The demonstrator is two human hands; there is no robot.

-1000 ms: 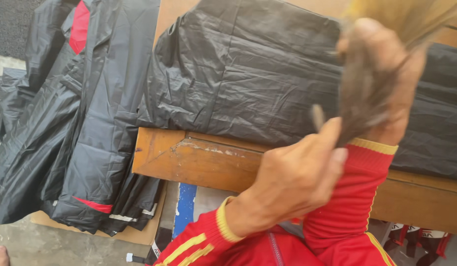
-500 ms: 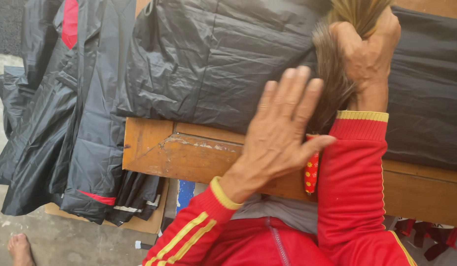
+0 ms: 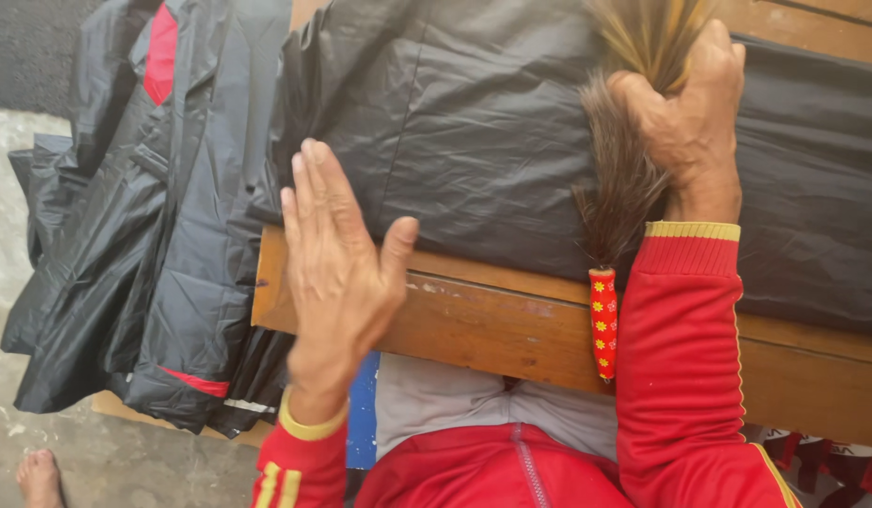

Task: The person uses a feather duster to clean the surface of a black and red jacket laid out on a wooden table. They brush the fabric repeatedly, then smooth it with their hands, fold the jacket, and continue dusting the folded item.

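a: head view first. what's the right hand (image 3: 685, 118) doing?

b: it's raised near the top right, fingers curled tight around a bundle of hair-like fibres (image 3: 634, 122). the bundle is yellowish above the fist and brown-grey below it, where it fans out and hangs down.

a: and that red bit under it?

b: a small red tube with yellow flowers (image 3: 602, 323) hangs at the lower tip of the bundle, just beside the red sleeve (image 3: 685, 357) with its yellow cuff, and in front of the wooden edge.

a: the left hand (image 3: 337, 259)?

b: flat and open, fingers straight and close together, thumb out to the side. it holds nothing. it's lifted over the near edge of the wooden table (image 3: 474, 325), well apart from the bundle.

a: what's under all this?

b: a black plastic sheet (image 3: 474, 122) is spread over the table top, wrinkled and shiny. to the left, black jackets with red trim (image 3: 144, 216) hang down toward the concrete floor (image 3: 13, 188). a bare foot (image 3: 39, 475) shows at the bottom left corner. i can't tell whether the open hand touches the sheet.
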